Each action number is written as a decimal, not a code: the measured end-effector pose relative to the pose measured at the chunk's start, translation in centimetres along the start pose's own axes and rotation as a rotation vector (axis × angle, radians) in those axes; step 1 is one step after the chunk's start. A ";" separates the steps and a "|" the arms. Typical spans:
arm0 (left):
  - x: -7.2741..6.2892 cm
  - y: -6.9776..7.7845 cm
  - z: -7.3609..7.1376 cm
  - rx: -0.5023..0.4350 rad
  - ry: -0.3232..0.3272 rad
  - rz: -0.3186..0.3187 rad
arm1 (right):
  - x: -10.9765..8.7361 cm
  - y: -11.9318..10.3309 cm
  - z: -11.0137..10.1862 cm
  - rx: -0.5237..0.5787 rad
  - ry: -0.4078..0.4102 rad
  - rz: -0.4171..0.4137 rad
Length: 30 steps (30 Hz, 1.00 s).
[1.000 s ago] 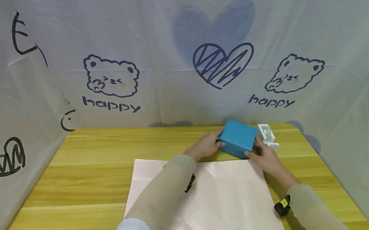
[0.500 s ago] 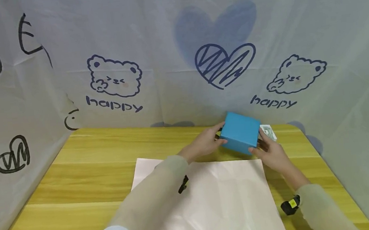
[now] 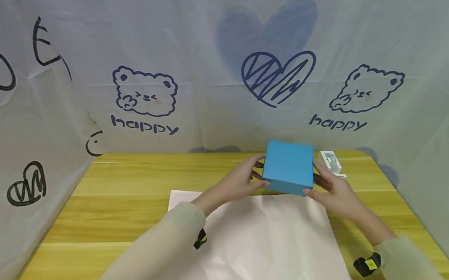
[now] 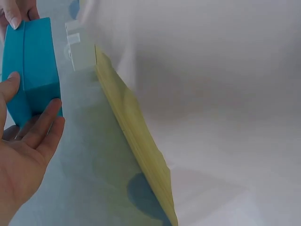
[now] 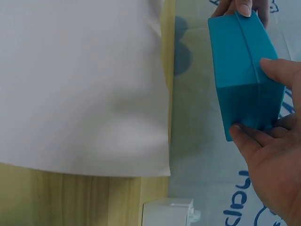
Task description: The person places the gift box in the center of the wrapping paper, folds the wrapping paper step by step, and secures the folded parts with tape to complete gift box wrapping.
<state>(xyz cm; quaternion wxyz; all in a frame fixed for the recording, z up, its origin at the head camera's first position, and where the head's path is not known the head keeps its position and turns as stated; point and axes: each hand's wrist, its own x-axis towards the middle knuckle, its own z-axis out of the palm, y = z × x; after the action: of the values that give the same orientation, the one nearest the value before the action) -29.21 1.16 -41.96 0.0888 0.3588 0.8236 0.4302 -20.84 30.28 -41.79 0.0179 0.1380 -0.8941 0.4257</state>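
A blue lidded box [image 3: 288, 165] is held up between both hands at the far side of the table, above the back edge of the pink paper. My left hand [image 3: 239, 180] grips its left side, thumb on the near face and fingers round the end, as the left wrist view also shows on the box [image 4: 37, 66]. On the opposite side my right hand [image 3: 337, 192] grips it the same way; in the right wrist view a lid seam runs along the box [image 5: 242, 70]. The pink sheet of paper [image 3: 260, 250] lies creased on the table below the forearms.
Just right of the box stands a small white box-like object [image 3: 330, 161] with a hollow in it. The wooden table [image 3: 123, 191] ends at a printed cloth [image 3: 198, 47] hanging behind. Another cloth wall rises at either side.
The blue box was lifted off the far tabletop and has been drawn slightly toward me, turning straighter. Both hands kept hold of it. The white object behind it shows more fully than half a second ago.
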 end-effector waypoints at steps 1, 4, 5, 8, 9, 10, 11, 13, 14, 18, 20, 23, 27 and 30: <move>-0.5 0.1 -0.1 -0.005 -0.003 0.002 | -0.2 -0.2 0.2 0.002 -0.002 -0.008; -2.2 0.2 -0.4 -0.009 -0.011 0.004 | -0.9 -0.8 0.8 -0.001 -0.002 -0.025; -2.8 0.3 -0.5 -0.006 -0.012 0.000 | -1.1 -1.0 1.0 0.001 -0.003 -0.032; -4.5 0.4 -0.8 -0.005 -0.013 -0.010 | -1.7 -1.5 1.9 0.014 -0.006 -0.055; -5.1 0.4 -0.8 -0.001 -0.014 -0.011 | -1.9 -1.6 2.2 0.022 -0.009 -0.059; -5.7 0.3 -0.9 -0.002 -0.016 -0.015 | -2.1 -1.7 2.5 0.027 -0.014 -0.060; -6.2 0.3 -0.9 0.000 -0.019 -0.016 | -2.3 -1.9 2.8 0.034 -0.018 -0.057; -7.3 0.2 -0.9 0.000 -0.022 -0.023 | -2.7 -2.0 3.4 0.047 -0.028 -0.047; -7.8 0.1 -0.8 -0.002 -0.028 -0.030 | -2.9 -2.1 3.7 0.054 -0.033 -0.044; -9.9 -0.3 -0.6 -0.024 -0.042 -0.052 | -3.6 -2.6 5.0 0.102 -0.059 -0.028; -10.8 -0.6 -0.5 -0.030 -0.051 -0.060 | -3.9 -2.7 5.7 0.129 -0.075 -0.016; -12.1 -0.9 -0.4 -0.021 -0.058 -0.055 | -4.4 -2.8 6.8 0.152 -0.098 0.001; -13.6 -1.3 0.0 -0.011 -0.078 -0.041 | -5.1 -2.7 8.0 0.174 -0.126 0.004; -14.7 -1.6 0.4 -0.007 -0.090 -0.041 | -5.7 -2.6 8.8 0.198 -0.147 -0.009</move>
<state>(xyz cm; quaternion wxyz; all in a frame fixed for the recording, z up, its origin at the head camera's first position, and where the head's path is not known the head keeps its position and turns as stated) -19.22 -8.97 -45.86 0.1358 0.3607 0.8243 0.4146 -13.98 23.32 -46.30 -0.0596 0.1741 -0.8458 0.5007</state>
